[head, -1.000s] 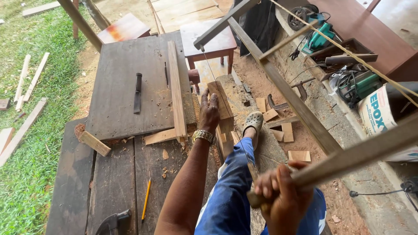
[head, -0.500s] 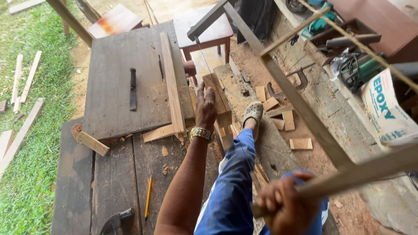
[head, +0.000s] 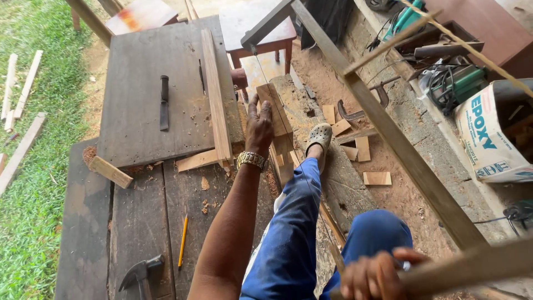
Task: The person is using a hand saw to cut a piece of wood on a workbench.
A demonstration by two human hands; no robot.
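Block: upright wooden block (head: 279, 130) stands at the workbench (head: 139, 222) edge, beside a long plank (head: 215, 94); shoe (head: 318, 139) braces it
Left hand (head: 259, 126): fingers flat, spread against block, gripping nothing
Right hand (head: 376, 275): closed around frame saw (head: 400, 150) end
Surroundings: pencil (head: 182, 241); hammer (head: 141, 273); offcuts (head: 377, 178)

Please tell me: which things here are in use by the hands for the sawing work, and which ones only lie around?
In use:
- left hand pressing on the wooden block
- right hand gripping the frame saw
- foot in a sandal braced beside the block

Lying about:
- hammer
- pencil
- chisel
- long wooden strip
- offcuts on the sawdust
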